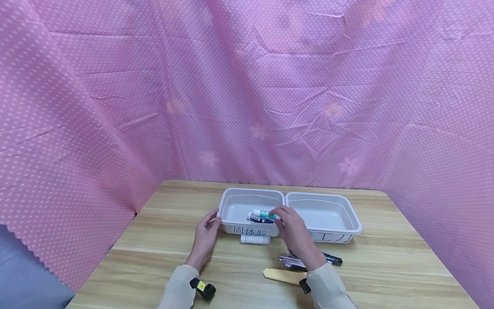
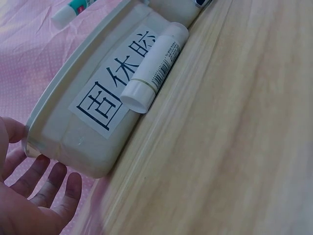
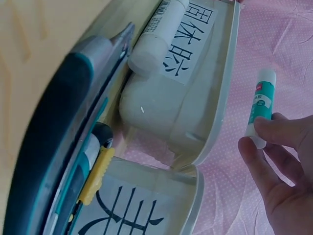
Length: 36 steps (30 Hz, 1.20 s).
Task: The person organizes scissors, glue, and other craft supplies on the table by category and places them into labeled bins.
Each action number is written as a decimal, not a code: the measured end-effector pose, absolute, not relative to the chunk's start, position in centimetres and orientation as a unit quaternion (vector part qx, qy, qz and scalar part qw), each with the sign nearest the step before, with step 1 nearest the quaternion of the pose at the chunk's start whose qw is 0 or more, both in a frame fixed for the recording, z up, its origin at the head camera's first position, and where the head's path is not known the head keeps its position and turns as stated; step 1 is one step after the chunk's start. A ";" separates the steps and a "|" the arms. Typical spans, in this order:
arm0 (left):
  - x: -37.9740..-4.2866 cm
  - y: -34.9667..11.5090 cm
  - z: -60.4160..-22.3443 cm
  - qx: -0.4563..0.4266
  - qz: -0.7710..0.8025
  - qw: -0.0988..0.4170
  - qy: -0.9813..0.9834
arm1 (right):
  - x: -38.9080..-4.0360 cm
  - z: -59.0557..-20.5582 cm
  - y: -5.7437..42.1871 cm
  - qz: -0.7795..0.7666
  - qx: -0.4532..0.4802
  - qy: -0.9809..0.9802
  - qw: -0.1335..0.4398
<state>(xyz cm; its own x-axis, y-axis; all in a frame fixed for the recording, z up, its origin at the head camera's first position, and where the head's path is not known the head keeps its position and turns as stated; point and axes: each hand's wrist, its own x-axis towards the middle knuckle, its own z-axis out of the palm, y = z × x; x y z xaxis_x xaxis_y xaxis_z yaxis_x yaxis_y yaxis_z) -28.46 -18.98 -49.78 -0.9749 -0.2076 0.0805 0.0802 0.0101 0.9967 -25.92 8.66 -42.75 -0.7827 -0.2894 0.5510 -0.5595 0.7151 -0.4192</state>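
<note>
My right hand point(image 1: 294, 229) pinches a teal-and-white glue stick point(image 3: 261, 103) near one end, between thumb and fingers, over the left white plastic bin point(image 1: 252, 193). Inside that bin, a dark blue glue stick point(image 1: 259, 219) with a white end shows just below the teal one. My left hand point(image 1: 206, 238) touches the bin's left end; in the left wrist view its thumb is at the rim and its fingers are spread and slightly bent. On the table along the bin's labelled front lies a white glue stick point(image 2: 155, 67) with a barcode.
A second white bin point(image 1: 356, 219) stands right beside the first, also with a printed label. Several cutter-like tools point(image 1: 333, 259) and a pinkish stapler-like thing point(image 1: 287, 260) lie in front. Nearer, a yellow flat thing point(image 1: 281, 275) is partly hidden by the right wrist. Pink cloth point(image 1: 247, 107) hangs behind.
</note>
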 end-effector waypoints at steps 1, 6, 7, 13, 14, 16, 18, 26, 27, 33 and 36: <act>-28.5 -19.0 -49.8 0.047 -0.701 0.102 -0.704 | -26.0 -42.8 8.7 0.294 0.238 -0.896 0.233; -28.4 -18.9 -49.8 0.048 -0.701 0.099 -0.705 | -26.4 -43.2 9.1 0.295 0.240 -0.891 0.247; -28.4 -18.9 -49.8 0.046 -0.702 0.098 -0.704 | -26.5 -43.3 9.1 0.296 0.238 -0.891 0.248; -28.2 -18.9 -49.6 0.042 -0.704 0.093 -0.703 | -26.9 -43.6 9.5 0.298 0.221 -0.894 0.250; -28.2 -18.9 -49.6 0.041 -0.704 0.093 -0.703 | -26.9 -43.7 9.5 0.299 0.221 -0.893 0.252; -28.2 -18.9 -49.6 0.041 -0.704 0.092 -0.703 | -27.0 -43.7 9.6 0.299 0.221 -0.892 0.258; -28.2 -18.9 -49.6 0.042 -0.705 0.092 -0.702 | -27.0 -43.7 9.7 0.299 0.220 -0.890 0.263; -28.4 -19.0 -50.0 0.042 -0.701 0.099 -0.705 | -27.2 -43.7 10.0 0.297 0.202 -0.897 0.259; -28.4 -18.9 -49.9 0.041 -0.701 0.100 -0.705 | -27.3 -43.8 10.0 0.298 0.201 -0.897 0.257; -28.3 -18.9 -49.8 0.045 -0.701 0.098 -0.705 | -27.3 -43.8 10.1 0.311 0.197 -0.897 0.245; -28.2 -18.9 -49.7 0.043 -0.700 0.097 -0.706 | -27.4 -43.9 10.1 0.313 0.194 -0.897 0.243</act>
<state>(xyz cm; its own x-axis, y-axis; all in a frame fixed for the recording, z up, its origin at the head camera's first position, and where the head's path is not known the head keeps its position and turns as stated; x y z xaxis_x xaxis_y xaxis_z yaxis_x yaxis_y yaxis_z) -28.18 -18.88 -49.67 -0.9776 -0.1963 0.0761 0.0745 0.0152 0.9971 -27.36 10.13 -43.91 -0.8063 -0.1964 0.5579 -0.5007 0.7289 -0.4670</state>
